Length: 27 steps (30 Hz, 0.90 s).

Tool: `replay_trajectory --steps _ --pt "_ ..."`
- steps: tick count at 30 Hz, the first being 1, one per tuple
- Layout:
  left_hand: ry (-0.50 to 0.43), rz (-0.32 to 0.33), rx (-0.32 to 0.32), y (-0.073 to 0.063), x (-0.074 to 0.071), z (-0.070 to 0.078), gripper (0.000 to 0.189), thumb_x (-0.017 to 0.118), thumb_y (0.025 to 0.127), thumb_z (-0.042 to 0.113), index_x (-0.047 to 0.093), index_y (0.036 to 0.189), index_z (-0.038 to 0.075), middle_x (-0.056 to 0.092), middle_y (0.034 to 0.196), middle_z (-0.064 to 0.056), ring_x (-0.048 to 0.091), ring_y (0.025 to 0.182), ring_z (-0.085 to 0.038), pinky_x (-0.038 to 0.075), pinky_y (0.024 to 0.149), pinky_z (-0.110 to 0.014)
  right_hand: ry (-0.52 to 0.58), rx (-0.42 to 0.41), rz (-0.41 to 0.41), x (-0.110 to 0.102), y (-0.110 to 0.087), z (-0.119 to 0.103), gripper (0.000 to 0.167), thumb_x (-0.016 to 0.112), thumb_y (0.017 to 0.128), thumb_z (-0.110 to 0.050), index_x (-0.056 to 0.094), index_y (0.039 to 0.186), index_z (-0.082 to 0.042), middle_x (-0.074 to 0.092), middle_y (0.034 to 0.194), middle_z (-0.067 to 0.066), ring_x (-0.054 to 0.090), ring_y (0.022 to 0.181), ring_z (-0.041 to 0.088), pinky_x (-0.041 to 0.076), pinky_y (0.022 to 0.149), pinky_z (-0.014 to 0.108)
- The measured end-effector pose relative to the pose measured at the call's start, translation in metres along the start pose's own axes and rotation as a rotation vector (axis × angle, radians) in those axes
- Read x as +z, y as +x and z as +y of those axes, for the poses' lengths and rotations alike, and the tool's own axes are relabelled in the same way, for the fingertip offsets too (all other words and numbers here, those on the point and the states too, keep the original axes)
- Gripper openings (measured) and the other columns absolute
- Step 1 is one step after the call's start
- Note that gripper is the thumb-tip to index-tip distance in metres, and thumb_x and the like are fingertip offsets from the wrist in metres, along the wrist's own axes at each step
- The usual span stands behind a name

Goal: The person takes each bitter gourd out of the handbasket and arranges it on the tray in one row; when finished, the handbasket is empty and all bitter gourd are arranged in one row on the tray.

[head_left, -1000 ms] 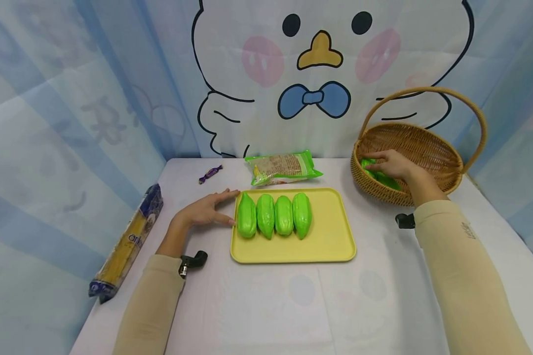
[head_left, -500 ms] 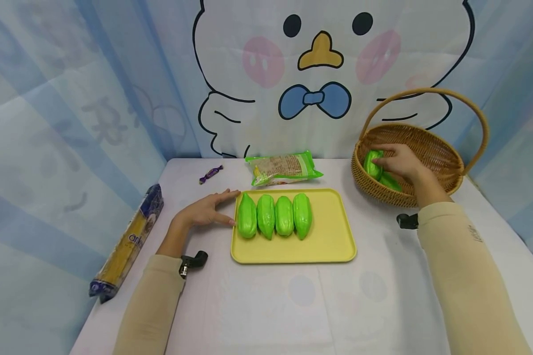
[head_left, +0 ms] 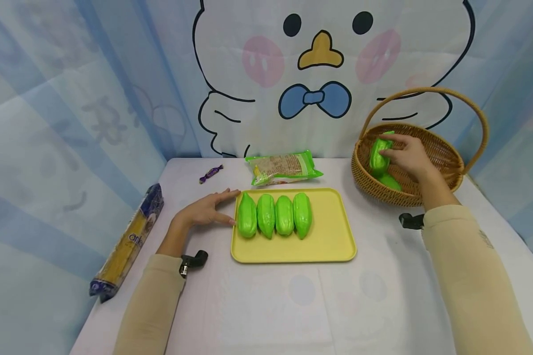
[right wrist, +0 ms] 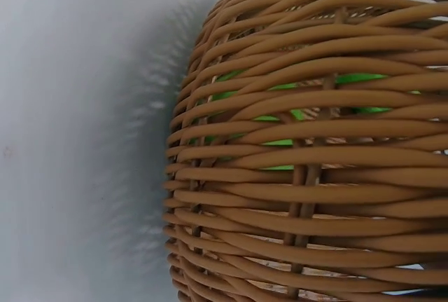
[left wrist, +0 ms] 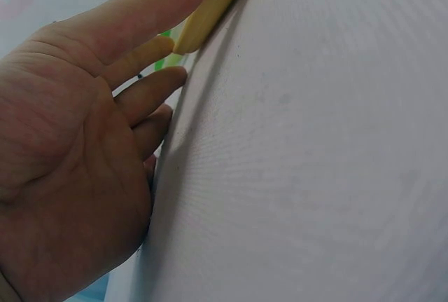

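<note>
In the head view my right hand (head_left: 409, 154) pinches a glossy green, ridged, elongated fruit (head_left: 379, 157) between thumb and fingers, inside the wicker basket (head_left: 439, 155). Beneath it, another green fruit (head_left: 389, 182) lies in the basket. From the right wrist the basket's woven wall (right wrist: 329, 197) hides the hand, and only bits of green show through. My left hand (head_left: 203, 209) rests with fingers extended at the left edge of the yellow tray (head_left: 330, 231). In the left wrist view that hand (left wrist: 84, 127) touches the tray's rim (left wrist: 217, 8). Several green fruits (head_left: 284, 215) lie side by side on the tray.
Behind the tray lies a green-ended packet (head_left: 284, 168), with a purple wrapped candy (head_left: 210, 173) to its left. A long yellow and blue package (head_left: 126, 244) lies along the table's left side. The basket's tall handle (head_left: 481, 128) arches above the right forearm.
My right hand has taken hold of one green fruit and raised it, tilting it upright above the other in the basket. The left hand has stayed at the tray's edge.
</note>
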<state>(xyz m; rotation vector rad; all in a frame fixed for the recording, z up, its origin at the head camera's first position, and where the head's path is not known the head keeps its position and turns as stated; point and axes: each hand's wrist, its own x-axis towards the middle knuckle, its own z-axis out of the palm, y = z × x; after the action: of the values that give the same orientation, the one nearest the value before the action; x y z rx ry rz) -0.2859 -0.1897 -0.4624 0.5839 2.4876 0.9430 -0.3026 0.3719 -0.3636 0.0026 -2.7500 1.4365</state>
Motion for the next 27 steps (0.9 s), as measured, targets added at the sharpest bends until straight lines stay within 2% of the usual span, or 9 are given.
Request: replay_trajectory --steps 4,9,11,15,18,24,27 --pt "-0.003 -0.001 -0.002 0.0 0.0 0.001 0.101 0.089 0.078 0.05 0.035 0.163 0.038 0.013 0.176 -0.007 0.005 0.163 -0.035 0.002 0.129 -0.065 0.045 -0.009 0.013 0.0 -0.005 -0.003 0.056 0.061 0.106 -0.024 0.046 0.159 -0.015 0.04 0.159 0.021 0.055 0.104 -0.004 0.058 0.081 0.014" --pt "-0.007 -0.003 -0.005 0.0 0.0 0.001 0.101 0.089 0.079 0.049 0.035 0.163 0.038 0.012 0.176 -0.007 0.004 0.163 -0.036 0.001 0.129 -0.065 0.083 -0.031 0.064 0.0 -0.013 -0.007 0.055 0.062 0.105 -0.025 0.048 0.158 -0.02 0.052 0.14 0.009 0.059 0.102 -0.001 0.057 0.077 0.012" --pt "-0.004 -0.004 -0.003 0.0 0.0 0.001 0.101 0.089 0.079 0.049 0.035 0.163 0.038 0.012 0.176 -0.007 0.004 0.163 -0.036 0.002 0.13 -0.064 0.103 -0.046 0.09 0.0 -0.016 -0.01 0.054 0.062 0.105 -0.024 0.048 0.158 -0.022 0.052 0.143 0.01 0.058 0.104 -0.002 0.055 0.078 0.011" --pt "-0.006 -0.004 0.004 0.0 0.0 0.0 0.101 0.089 0.079 0.049 0.035 0.163 0.037 0.012 0.176 -0.007 0.004 0.163 -0.036 0.002 0.13 -0.064 0.169 -0.075 0.126 0.0 -0.024 -0.019 0.054 0.062 0.105 -0.024 0.048 0.158 -0.025 0.044 0.16 0.01 0.054 0.114 -0.002 0.052 0.084 0.007" --pt "-0.009 -0.004 0.008 0.001 0.0 0.0 0.101 0.089 0.079 0.048 0.035 0.163 0.037 0.012 0.176 -0.008 0.005 0.163 -0.035 0.002 0.13 -0.064 0.254 -0.099 0.137 0.002 -0.033 -0.027 0.054 0.064 0.104 -0.022 0.05 0.156 -0.025 0.047 0.157 0.008 0.055 0.116 0.0 0.053 0.085 0.007" --pt "-0.013 -0.004 0.016 0.002 0.0 -0.001 0.101 0.09 0.079 0.047 0.035 0.163 0.036 0.012 0.176 -0.008 0.005 0.163 -0.035 0.002 0.13 -0.064 0.472 -0.252 0.128 0.02 -0.057 -0.043 0.051 0.069 0.1 -0.01 0.059 0.149 -0.013 0.065 0.126 -0.006 0.063 0.109 0.006 0.058 0.081 0.011" --pt "-0.009 -0.003 0.017 0.001 0.0 -0.001 0.101 0.089 0.079 0.048 0.035 0.163 0.035 0.013 0.176 -0.009 0.006 0.163 -0.035 0.003 0.13 -0.064 0.47 -0.325 0.119 0.033 -0.069 -0.049 0.048 0.069 0.099 -0.004 0.062 0.146 -0.011 0.064 0.131 -0.005 0.062 0.115 0.008 0.059 0.082 0.012"
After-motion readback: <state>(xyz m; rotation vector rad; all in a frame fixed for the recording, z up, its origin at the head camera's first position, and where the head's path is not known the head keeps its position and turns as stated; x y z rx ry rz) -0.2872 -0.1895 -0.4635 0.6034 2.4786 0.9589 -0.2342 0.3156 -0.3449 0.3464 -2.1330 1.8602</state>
